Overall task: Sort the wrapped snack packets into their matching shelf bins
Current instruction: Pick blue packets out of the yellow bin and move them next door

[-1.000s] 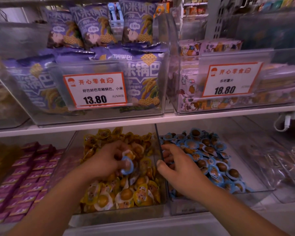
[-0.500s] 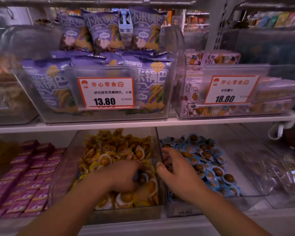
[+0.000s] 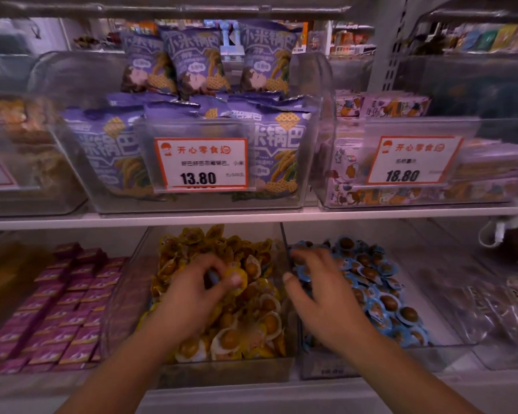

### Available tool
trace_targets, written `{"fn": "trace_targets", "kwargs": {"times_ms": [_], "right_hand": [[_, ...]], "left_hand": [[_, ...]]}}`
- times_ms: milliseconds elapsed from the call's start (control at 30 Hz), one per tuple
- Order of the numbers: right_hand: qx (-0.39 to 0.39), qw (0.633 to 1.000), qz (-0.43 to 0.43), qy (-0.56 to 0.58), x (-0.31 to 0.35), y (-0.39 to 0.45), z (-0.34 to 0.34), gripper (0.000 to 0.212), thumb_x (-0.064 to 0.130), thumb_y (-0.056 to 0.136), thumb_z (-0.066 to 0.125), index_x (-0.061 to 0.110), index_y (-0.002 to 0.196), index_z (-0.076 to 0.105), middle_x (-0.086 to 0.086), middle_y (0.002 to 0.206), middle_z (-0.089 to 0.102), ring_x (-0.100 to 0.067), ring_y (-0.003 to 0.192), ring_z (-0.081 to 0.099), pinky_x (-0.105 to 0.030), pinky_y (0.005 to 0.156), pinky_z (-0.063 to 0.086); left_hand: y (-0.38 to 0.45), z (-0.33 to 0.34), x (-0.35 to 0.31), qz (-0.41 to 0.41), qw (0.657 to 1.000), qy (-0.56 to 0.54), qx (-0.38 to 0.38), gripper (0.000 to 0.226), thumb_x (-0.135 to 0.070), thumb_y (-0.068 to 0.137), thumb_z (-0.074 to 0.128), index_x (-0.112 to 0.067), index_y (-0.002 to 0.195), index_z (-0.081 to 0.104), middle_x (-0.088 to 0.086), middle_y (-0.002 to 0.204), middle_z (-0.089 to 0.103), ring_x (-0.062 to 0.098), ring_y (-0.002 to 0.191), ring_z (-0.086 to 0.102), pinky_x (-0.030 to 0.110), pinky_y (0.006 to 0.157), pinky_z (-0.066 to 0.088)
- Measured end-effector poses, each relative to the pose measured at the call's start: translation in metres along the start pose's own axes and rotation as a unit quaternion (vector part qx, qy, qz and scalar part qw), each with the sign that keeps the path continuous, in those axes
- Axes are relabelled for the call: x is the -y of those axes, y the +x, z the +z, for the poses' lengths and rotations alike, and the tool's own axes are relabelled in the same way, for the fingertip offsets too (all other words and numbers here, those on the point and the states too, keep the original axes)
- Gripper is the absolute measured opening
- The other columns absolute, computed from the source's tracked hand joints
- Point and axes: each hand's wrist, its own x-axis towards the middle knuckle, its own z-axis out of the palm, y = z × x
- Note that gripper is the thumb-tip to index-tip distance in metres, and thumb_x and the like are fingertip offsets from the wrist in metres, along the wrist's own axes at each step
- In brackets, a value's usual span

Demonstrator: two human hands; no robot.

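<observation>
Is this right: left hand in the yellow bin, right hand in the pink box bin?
No. The right hand is in the blue bin, not the pink box one, as the head view shows. The left hand is in the yellow bin.

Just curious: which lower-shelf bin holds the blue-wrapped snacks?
The bin under the right hand, beside the yellow-wrapped bin; its packets have blue rims.

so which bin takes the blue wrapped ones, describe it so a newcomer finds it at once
Find the white price card reading 18.80 on the upper shelf, then drop to the shelf below. The clear bin there, slightly to the left under the right hand, holds the blue packets. Its left neighbour holds yellow packets instead.
</observation>
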Motion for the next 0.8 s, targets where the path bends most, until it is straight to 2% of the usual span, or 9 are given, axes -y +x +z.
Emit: {"fn": "trace_targets", "kwargs": {"times_ms": [100,167,300,367,400,467,567,667,800], "right_hand": [[-0.089,0.993,-0.079,0.026,0.027,0.002,-0.004,0.030,0.034,0.095,0.048,0.022,0.121,0.057,0.012,0.118,0.049,-0.005,0.111,0.050,-0.016,0.094,0.040],[-0.097,0.986,-0.127,0.056,0.047,0.003,-0.001,0.026,0.026,0.094,0.048,0.019,0.117,0.060,0.010,0.114,0.053,-0.004,0.109,0.053,-0.012,0.091,0.040],[0.024,0.993,-0.093,0.067,0.072,0.008,0.021,0.027,0.028,0.095,0.048,0.027,0.119,0.063,0.017,0.112,0.055,0.001,0.104,0.054,-0.012,0.085,0.043],[0.097,0.993,-0.052,0.038,0.075,0.014,0.037,0.028,0.028,0.094,0.053,0.030,0.121,0.063,0.016,0.111,0.058,0.003,0.096,0.054,-0.011,0.078,0.041],[0.124,0.991,-0.043,0.022,0.076,0.017,0.044,0.029,0.025,0.093,0.054,0.028,0.121,0.064,0.012,0.110,0.061,-0.002,0.094,0.056,-0.014,0.076,0.040],[0.167,0.985,-0.041,-0.027,0.076,0.024,0.057,0.029,0.023,0.093,0.054,0.024,0.120,0.065,0.003,0.111,0.063,-0.014,0.100,0.061,-0.022,0.079,0.043],[0.232,0.969,0.015,-0.086,0.067,0.036,0.072,0.029,0.025,0.096,0.049,0.025,0.120,0.065,-0.003,0.116,0.066,-0.023,0.107,0.062,-0.028,0.085,0.049],[0.297,0.941,0.113,-0.117,0.057,0.049,0.086,0.033,0.031,0.097,0.046,0.026,0.126,0.062,-0.010,0.129,0.061,-0.030,0.117,0.059,-0.033,0.095,0.049],[0.313,0.920,0.160,-0.171,0.048,0.055,0.107,0.041,0.038,0.097,0.040,0.022,0.132,0.054,-0.015,0.135,0.058,-0.034,0.122,0.056,-0.037,0.098,0.047]], "left_hand": [[-0.007,-0.018,-0.014,-0.094,0.973,-0.208,-0.042,0.042,-0.061,0.073,0.076,-0.021,0.079,0.064,0.004,0.076,0.073,0.015,0.063,0.065,0.032,0.058,0.050],[-0.012,-0.026,-0.018,-0.144,0.923,-0.355,-0.047,0.038,-0.051,0.071,0.080,-0.017,0.074,0.064,0.013,0.077,0.070,0.019,0.059,0.063,0.031,0.057,0.046],[-0.022,-0.043,-0.013,-0.202,0.846,-0.487,-0.087,0.025,-0.023,0.077,0.074,-0.007,0.078,0.056,0.018,0.064,0.052,0.018,0.046,0.050,0.024,0.044,0.038],[-0.024,-0.047,-0.006,-0.218,0.835,-0.493,-0.110,0.018,-0.013,0.085,0.069,-0.004,0.087,0.054,0.015,0.063,0.052,0.014,0.045,0.050,0.021,0.038,0.034],[-0.025,-0.048,-0.003,-0.214,0.845,-0.477,-0.111,0.014,-0.011,0.088,0.066,-0.004,0.088,0.054,0.011,0.063,0.057,0.011,0.044,0.050,0.020,0.037,0.033],[-0.026,-0.049,0.003,-0.180,0.901,-0.384,-0.091,0.005,-0.009,0.092,0.064,-0.008,0.089,0.060,0.001,0.068,0.068,0.005,0.046,0.054,0.017,0.040,0.037],[-0.024,-0.047,0.015,-0.101,0.982,-0.146,-0.058,0.013,-0.011,0.095,0.062,-0.020,0.102,0.067,-0.012,0.090,0.072,-0.005,0.078,0.065,0.010,0.067,0.047],[-0.028,-0.048,0.019,-0.082,0.994,-0.041,-0.051,0.031,-0.009,0.096,0.056,-0.024,0.123,0.062,-0.005,0.117,0.066,0.007,0.109,0.060,0.018,0.093,0.045],[-0.045,-0.043,0.023,-0.095,0.994,0.046,-0.013,0.061,0.003,0.083,0.049,-0.031,0.133,0.053,0.002,0.133,0.056,0.024,0.116,0.057,0.035,0.098,0.046]]}}
